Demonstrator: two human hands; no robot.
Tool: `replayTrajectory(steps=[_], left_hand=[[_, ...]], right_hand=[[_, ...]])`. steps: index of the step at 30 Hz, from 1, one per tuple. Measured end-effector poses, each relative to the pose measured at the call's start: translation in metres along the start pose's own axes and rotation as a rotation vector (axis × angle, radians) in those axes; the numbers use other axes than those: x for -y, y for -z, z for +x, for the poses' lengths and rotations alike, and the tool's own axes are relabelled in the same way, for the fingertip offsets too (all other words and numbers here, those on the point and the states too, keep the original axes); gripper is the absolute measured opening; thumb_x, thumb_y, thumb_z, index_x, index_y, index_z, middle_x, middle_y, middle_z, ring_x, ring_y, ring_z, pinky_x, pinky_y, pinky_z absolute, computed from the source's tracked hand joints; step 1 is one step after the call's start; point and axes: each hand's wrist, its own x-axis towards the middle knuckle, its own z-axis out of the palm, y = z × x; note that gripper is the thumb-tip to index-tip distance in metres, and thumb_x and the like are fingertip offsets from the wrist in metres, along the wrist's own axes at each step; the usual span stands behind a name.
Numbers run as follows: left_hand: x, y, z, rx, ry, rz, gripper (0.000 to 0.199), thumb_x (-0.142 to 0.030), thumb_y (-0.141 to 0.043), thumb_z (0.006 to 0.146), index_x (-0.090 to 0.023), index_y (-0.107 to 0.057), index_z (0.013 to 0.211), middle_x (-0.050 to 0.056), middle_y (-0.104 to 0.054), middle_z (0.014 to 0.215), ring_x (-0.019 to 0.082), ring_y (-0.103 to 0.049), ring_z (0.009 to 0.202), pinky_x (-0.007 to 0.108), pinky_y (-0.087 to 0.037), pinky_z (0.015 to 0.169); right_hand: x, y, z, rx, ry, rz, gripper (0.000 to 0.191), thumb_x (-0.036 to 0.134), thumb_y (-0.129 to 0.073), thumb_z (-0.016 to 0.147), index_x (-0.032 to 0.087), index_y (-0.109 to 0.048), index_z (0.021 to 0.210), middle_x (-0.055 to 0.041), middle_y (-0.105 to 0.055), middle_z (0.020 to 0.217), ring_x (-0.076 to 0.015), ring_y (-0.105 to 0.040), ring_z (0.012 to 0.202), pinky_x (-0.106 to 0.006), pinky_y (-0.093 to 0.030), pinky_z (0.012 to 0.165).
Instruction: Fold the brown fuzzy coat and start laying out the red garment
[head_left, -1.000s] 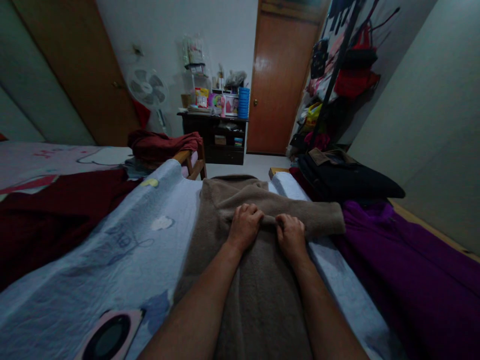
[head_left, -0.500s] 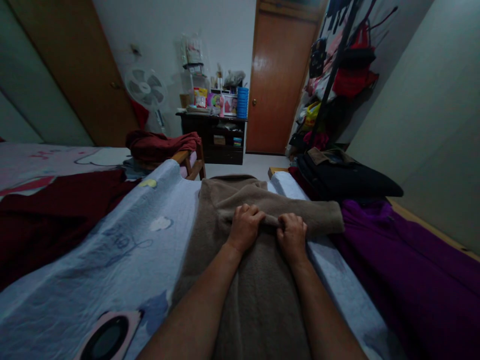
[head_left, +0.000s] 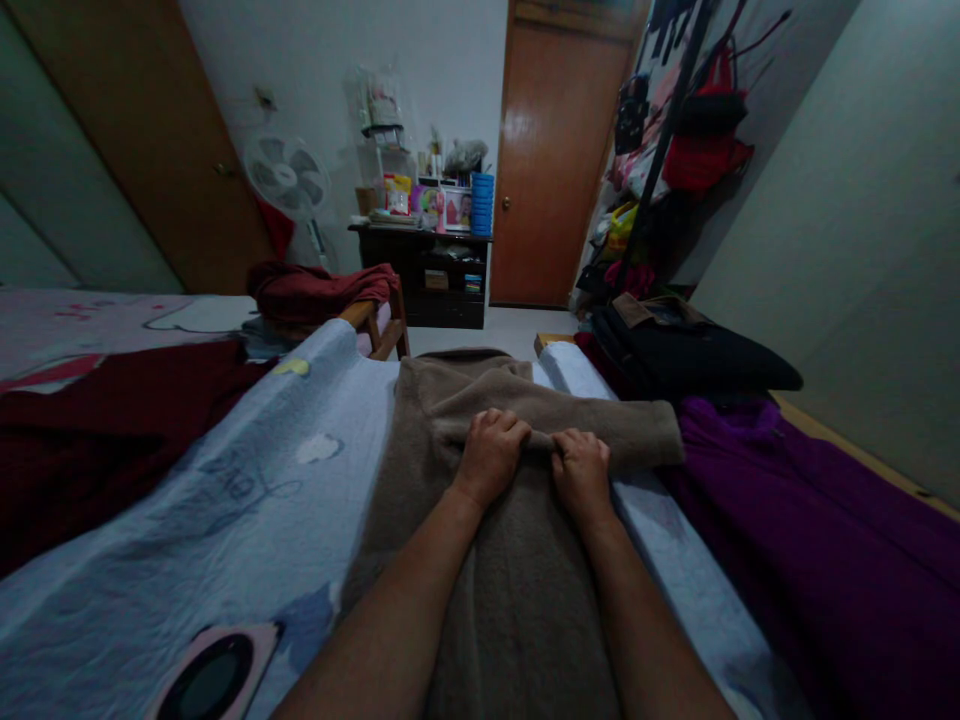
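A brown fleecy coat lies lengthwise on the bed in front of me, one sleeve laid across it and sticking out past its right side. My left hand is closed on the lower edge of that sleeve. Close beside it, my right hand pinches the same edge, with a short raised fold of cloth between the two hands. The fingertips are partly hidden in the fabric.
A pale blue patterned sheet covers the bed. Dark red clothing lies on the left, a purple garment and folded black clothes on the right. A pink device with a round dark face sits at the lower left.
My right hand has shifted very slightly left toward my left hand. Both still grip the sleeve, and the coat lies as before.
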Motion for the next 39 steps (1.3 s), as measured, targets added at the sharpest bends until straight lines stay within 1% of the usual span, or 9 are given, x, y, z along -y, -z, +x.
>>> replayTrajectory(steps=[6, 10, 16, 19, 23, 28, 30, 35, 39], left_hand=[[0.000, -0.001, 0.000, 0.056, 0.000, -0.017, 0.017, -0.022, -0.049, 0.094, -0.024, -0.065, 0.092, 0.003, -0.062, 0.095, 0.022, -0.047, 0.094, 0.038, -0.036, 0.084], [0.000, -0.002, -0.001, 0.099, 0.006, -0.027, 0.018, -0.021, -0.051, 0.093, -0.025, -0.069, 0.092, 0.004, -0.062, 0.095, 0.022, -0.047, 0.095, 0.038, -0.036, 0.083], [0.003, -0.003, -0.002, 0.126, -0.016, -0.047, 0.018, -0.023, -0.054, 0.092, -0.026, -0.071, 0.088, 0.003, -0.064, 0.092, 0.022, -0.048, 0.094, 0.037, -0.037, 0.082], [0.003, -0.002, -0.003, 0.126, -0.028, -0.043, 0.018, -0.023, -0.055, 0.092, -0.026, -0.072, 0.089, 0.003, -0.064, 0.091, 0.023, -0.048, 0.094, 0.037, -0.037, 0.081], [0.002, 0.000, -0.003, 0.132, -0.029, -0.039, 0.018, -0.024, -0.055, 0.092, -0.026, -0.072, 0.088, 0.004, -0.065, 0.092, 0.022, -0.048, 0.092, 0.036, -0.038, 0.080], [0.002, -0.001, -0.003, 0.142, -0.032, -0.052, 0.020, -0.024, -0.053, 0.093, -0.026, -0.072, 0.089, 0.004, -0.066, 0.094, 0.023, -0.047, 0.093, 0.037, -0.037, 0.081], [0.002, -0.002, -0.003, 0.146, -0.032, -0.059, 0.020, -0.025, -0.053, 0.093, -0.026, -0.072, 0.089, 0.003, -0.066, 0.093, 0.023, -0.047, 0.094, 0.037, -0.037, 0.081], [0.002, -0.002, -0.004, 0.152, -0.030, -0.065, 0.019, -0.024, -0.054, 0.092, -0.025, -0.072, 0.086, 0.003, -0.067, 0.093, 0.023, -0.047, 0.093, 0.038, -0.037, 0.080], [0.002, -0.002, -0.004, 0.152, -0.035, -0.073, 0.020, -0.024, -0.053, 0.092, -0.026, -0.072, 0.086, 0.003, -0.067, 0.091, 0.023, -0.048, 0.092, 0.038, -0.037, 0.080]], right_hand=[[0.007, 0.001, -0.001, 0.052, -0.015, 0.014, 0.031, 0.014, -0.054, 0.078, 0.023, -0.064, 0.106, -0.0059, -0.065, 0.108, -0.0241, -0.051, 0.103, -0.039, -0.031, 0.093], [0.004, 0.001, 0.002, 0.057, -0.038, 0.183, 0.034, 0.013, -0.050, 0.075, 0.021, -0.063, 0.105, -0.0059, -0.066, 0.109, -0.0233, -0.054, 0.103, -0.036, -0.036, 0.092], [-0.004, 0.006, 0.033, 0.083, 0.020, 0.410, 0.034, 0.010, -0.038, 0.081, 0.019, -0.065, 0.100, -0.0060, -0.068, 0.108, -0.0176, -0.059, 0.104, -0.029, -0.042, 0.095], [-0.002, 0.003, 0.060, 0.131, 0.030, 0.308, 0.035, 0.013, -0.046, 0.083, 0.020, -0.061, 0.113, -0.0066, -0.065, 0.121, -0.0191, -0.056, 0.114, -0.031, -0.039, 0.100], [0.005, -0.010, 0.093, 0.254, 0.027, 0.045, 0.056, 0.034, -0.065, 0.079, 0.019, -0.050, 0.132, -0.0114, -0.052, 0.139, -0.0264, -0.045, 0.129, -0.039, -0.034, 0.104], [0.009, -0.026, 0.110, 0.455, 0.067, -0.101, 0.035, 0.042, -0.063, 0.082, 0.022, -0.064, 0.111, -0.0101, -0.068, 0.113, -0.0274, -0.058, 0.111, -0.043, -0.036, 0.097], [0.008, -0.030, 0.111, 0.453, 0.058, -0.117, 0.032, 0.041, -0.063, 0.082, 0.021, -0.065, 0.108, -0.0110, -0.068, 0.111, -0.0288, -0.058, 0.110, -0.045, -0.035, 0.097], [0.000, -0.034, 0.114, 0.428, 0.009, -0.174, 0.053, 0.051, -0.062, 0.081, 0.016, -0.058, 0.121, -0.0190, -0.057, 0.129, -0.0343, -0.050, 0.121, -0.049, -0.034, 0.098], [-0.002, -0.036, 0.117, 0.463, 0.017, -0.175, 0.041, 0.051, -0.060, 0.083, 0.021, -0.064, 0.110, -0.0126, -0.066, 0.117, -0.0313, -0.055, 0.114, -0.046, -0.035, 0.095]])
